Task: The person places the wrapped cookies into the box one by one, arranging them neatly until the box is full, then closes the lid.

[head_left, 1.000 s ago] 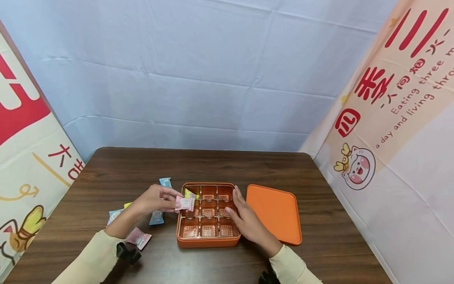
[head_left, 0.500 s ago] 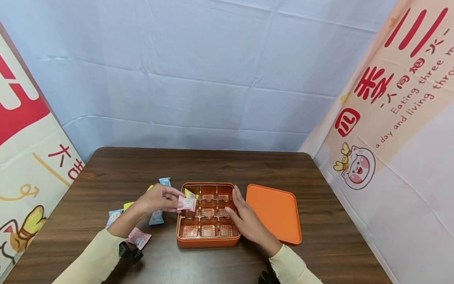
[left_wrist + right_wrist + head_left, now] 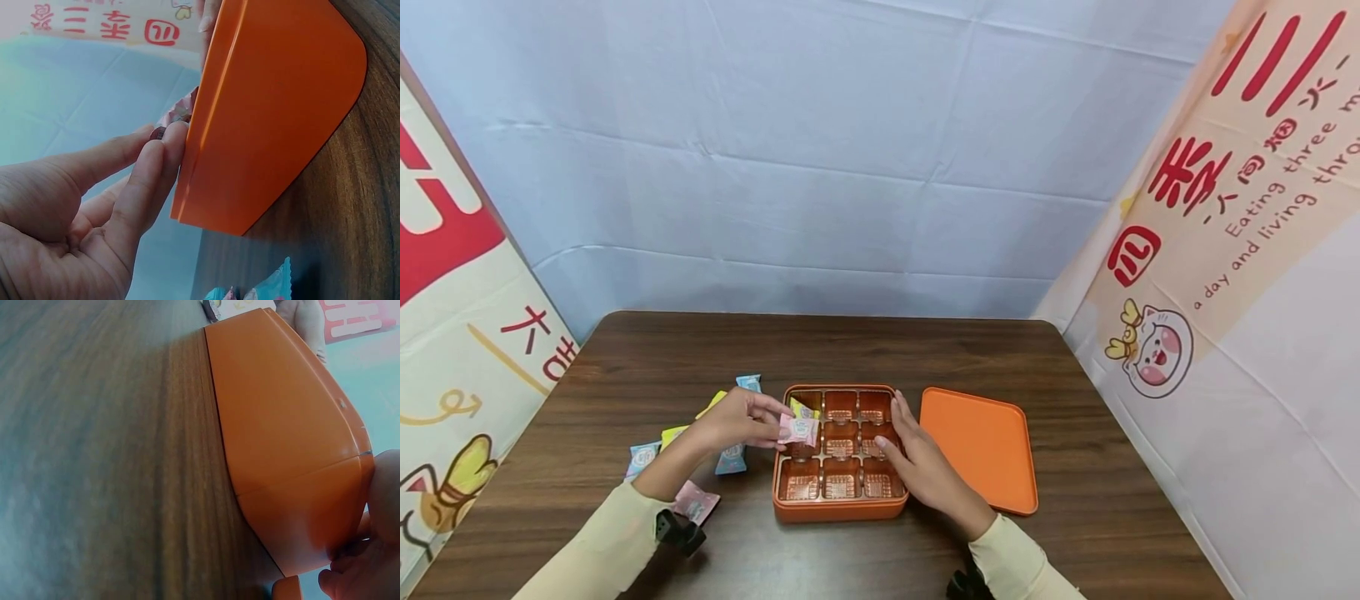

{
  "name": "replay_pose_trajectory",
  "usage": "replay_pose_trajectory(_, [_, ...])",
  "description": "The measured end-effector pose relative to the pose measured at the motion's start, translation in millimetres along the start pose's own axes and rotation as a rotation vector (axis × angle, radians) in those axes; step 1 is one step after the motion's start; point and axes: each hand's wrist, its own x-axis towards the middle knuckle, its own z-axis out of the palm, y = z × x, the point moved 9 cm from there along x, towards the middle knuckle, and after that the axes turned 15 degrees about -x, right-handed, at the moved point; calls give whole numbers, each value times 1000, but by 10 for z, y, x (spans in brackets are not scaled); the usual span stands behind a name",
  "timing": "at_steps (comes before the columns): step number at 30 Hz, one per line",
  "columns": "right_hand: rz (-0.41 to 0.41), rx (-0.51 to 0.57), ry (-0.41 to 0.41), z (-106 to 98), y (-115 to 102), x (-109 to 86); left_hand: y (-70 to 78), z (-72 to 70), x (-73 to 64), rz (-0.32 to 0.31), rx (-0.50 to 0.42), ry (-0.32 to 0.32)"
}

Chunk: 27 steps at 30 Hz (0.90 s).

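Observation:
My left hand (image 3: 739, 423) pinches a small pink-wrapped candy (image 3: 802, 430) over the middle-left compartment of an orange box (image 3: 842, 512). The box has a clear brown insert with nine-square compartments; a yellow-wrapped candy (image 3: 802, 409) sits in its back-left one. In the left wrist view, the thumb and fingertips hold the candy's wrapper (image 3: 177, 112) right at the box rim. My right hand (image 3: 928, 467) rests along the box's right side, its fingers extended and the thumb over the rim. The right wrist view shows that hand against the orange wall (image 3: 281, 412).
Left of the box lie blue-wrapped candies, one (image 3: 732, 460) close to it and one (image 3: 748, 382) farther back. Another pink candy (image 3: 696, 502) and a yellow one (image 3: 672, 434) are near my left forearm. An orange lid (image 3: 979, 450) lies flat on the wooden table (image 3: 850, 350), right of the box.
My left hand has shifted slightly right with the pink candy, farther over the middle-left compartment. The right hand and the box have stayed in place.

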Motion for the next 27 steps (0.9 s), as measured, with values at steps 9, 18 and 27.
replay_pose_trajectory(9, [3, 5, 2, 0, 2, 7, 7, 17, 12, 5, 17, -17])
replay_pose_trajectory(18, [2, 2, 5, -2, -2, 9, 13, 22, 8, -5, 16, -15])
replay_pose_trajectory(27, [-1, 5, 5, -10, -13, 3, -3, 43, 13, -17, -34, -42])
